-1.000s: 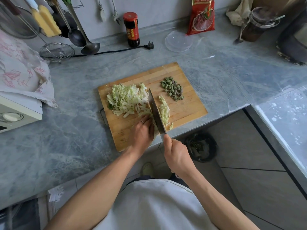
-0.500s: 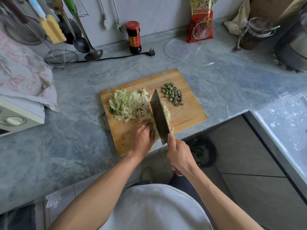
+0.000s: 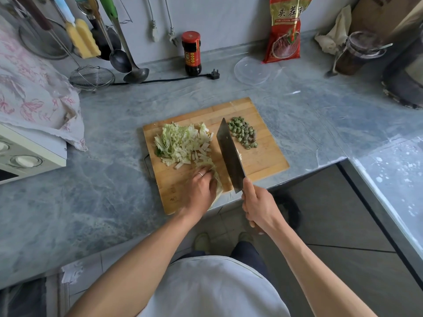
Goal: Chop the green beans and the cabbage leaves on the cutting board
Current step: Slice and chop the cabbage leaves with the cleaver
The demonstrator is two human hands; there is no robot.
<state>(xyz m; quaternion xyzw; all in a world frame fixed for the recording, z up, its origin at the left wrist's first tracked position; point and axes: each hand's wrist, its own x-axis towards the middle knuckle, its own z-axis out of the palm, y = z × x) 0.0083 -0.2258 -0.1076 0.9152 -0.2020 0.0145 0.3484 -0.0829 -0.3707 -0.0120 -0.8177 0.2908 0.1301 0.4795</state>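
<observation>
A wooden cutting board (image 3: 265, 161) lies at the counter's front edge. A heap of chopped cabbage (image 3: 180, 143) covers its left half. Chopped green bean pieces (image 3: 243, 132) form a small pile at its back right. My left hand (image 3: 200, 191) presses curled fingers down on uncut cabbage leaves (image 3: 217, 179) at the board's near edge. My right hand (image 3: 258, 205) grips the handle of a cleaver (image 3: 230, 154). The blade is lifted and tilted, just right of my left hand, and hides a few cut strips behind it.
A sauce bottle (image 3: 191, 53), a power plug (image 3: 214, 74), a clear lid (image 3: 251, 70) and a red packet (image 3: 286, 30) stand behind the board. Ladles and a strainer (image 3: 91, 77) hang at back left. An appliance under a floral cloth (image 3: 34, 97) sits left. A jar (image 3: 354, 53) stands right.
The cleaver rose from the board and tilted its flat side up. The strips cut on its right are now mostly hidden behind the blade. My left hand stayed on the leaves.
</observation>
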